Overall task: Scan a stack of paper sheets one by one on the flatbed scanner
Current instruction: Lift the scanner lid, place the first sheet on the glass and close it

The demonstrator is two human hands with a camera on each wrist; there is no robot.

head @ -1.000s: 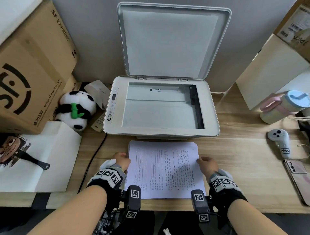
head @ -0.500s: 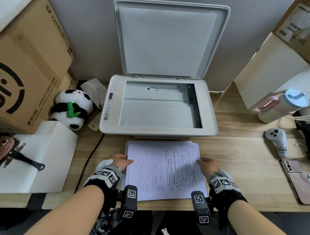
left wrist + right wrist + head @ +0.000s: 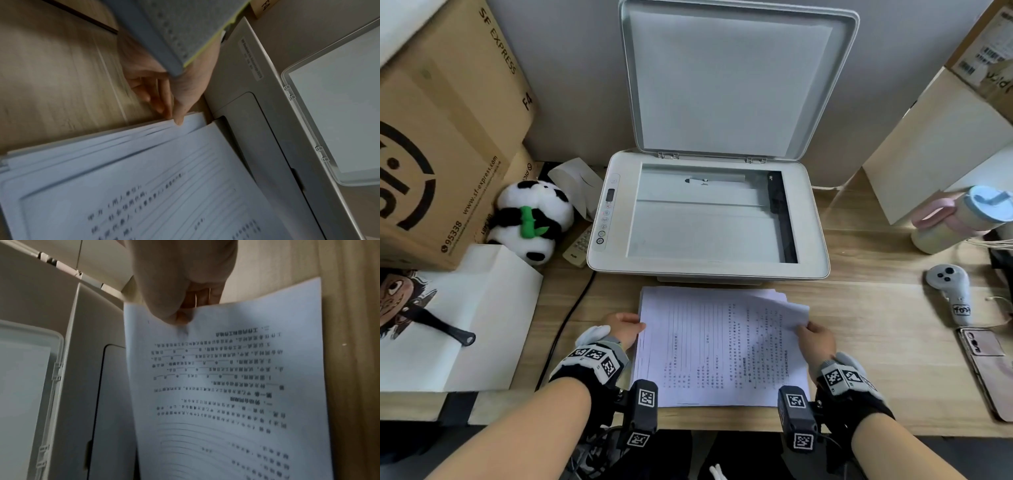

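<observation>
A stack of printed paper sheets [image 3: 719, 349] lies on the wooden desk in front of the white flatbed scanner [image 3: 709, 219]. The scanner's lid [image 3: 726, 82] stands raised and the glass [image 3: 702, 222] is bare. My right hand [image 3: 813, 337] pinches the right edge of the top sheet [image 3: 236, 378] between thumb and fingers and lifts that edge off the stack. My left hand [image 3: 625, 327] pinches the stack's left edge [image 3: 176, 125], thumb on top and fingers at the side.
Cardboard boxes [image 3: 445, 137] and a panda plush [image 3: 530, 219] stand left of the scanner, above a white paper bag [image 3: 465, 318]. To the right are a pink bottle [image 3: 962, 219], a white controller [image 3: 950, 291] and a phone [image 3: 986, 370]. A black cable [image 3: 565, 329] runs beside the stack.
My right hand has raised the right edge of the top sheet, which now curls up off the stack. My left hand stays at the left edge.
</observation>
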